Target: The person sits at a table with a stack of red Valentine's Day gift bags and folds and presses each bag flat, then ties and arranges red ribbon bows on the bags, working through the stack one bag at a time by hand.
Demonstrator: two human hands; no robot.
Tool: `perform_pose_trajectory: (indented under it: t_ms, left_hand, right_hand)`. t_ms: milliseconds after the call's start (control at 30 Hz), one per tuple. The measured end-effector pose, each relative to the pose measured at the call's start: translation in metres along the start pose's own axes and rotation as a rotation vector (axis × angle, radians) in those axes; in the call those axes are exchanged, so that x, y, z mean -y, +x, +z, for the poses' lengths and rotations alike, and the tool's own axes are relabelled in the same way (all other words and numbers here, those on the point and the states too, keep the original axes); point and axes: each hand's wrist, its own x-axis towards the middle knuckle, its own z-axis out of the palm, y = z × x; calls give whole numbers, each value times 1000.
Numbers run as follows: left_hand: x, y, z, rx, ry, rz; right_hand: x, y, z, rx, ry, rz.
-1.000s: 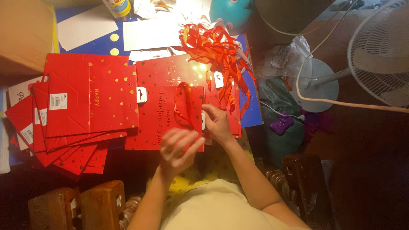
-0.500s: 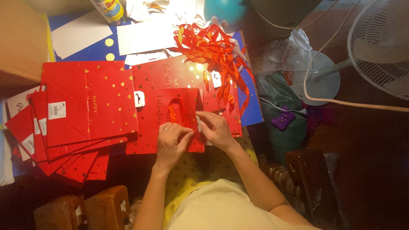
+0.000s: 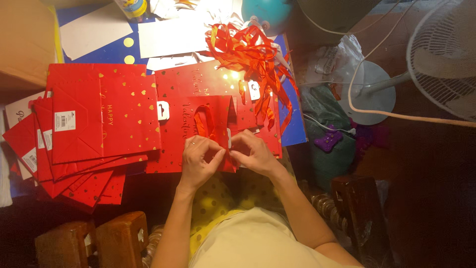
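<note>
On the red gift bag (image 3: 208, 129), both hands (image 3: 225, 156) pinch its edge

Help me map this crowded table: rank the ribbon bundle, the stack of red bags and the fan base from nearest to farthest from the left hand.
From the left hand:
1. Stack of red bags, just left.
2. Ribbon bundle, up and right.
3. Fan base, far right.

blue table (image 3: 292, 126); red gift bags (image 3: 104, 114)

Glossy red paper gift bag (image 3: 208, 129), shiny satin ribbons (image 3: 250, 54), dark carved wooden chair (image 3: 89, 243).
</note>
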Motion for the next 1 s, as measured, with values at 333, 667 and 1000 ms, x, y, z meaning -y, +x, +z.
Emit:
perform_pose_trajectory:
  t_ms: [333, 667, 1000]
  left_hand:
    - [-2, 0, 11, -37, 116, 3]
    - [3, -6, 22, -202, 218, 17]
    - [2, -7, 22, -225, 205, 18]
  right_hand:
    - [1, 3, 15, -176, -315, -316]
    - [-11, 3, 25, -301, 301, -49]
    - [3, -1, 27, -301, -357, -443]
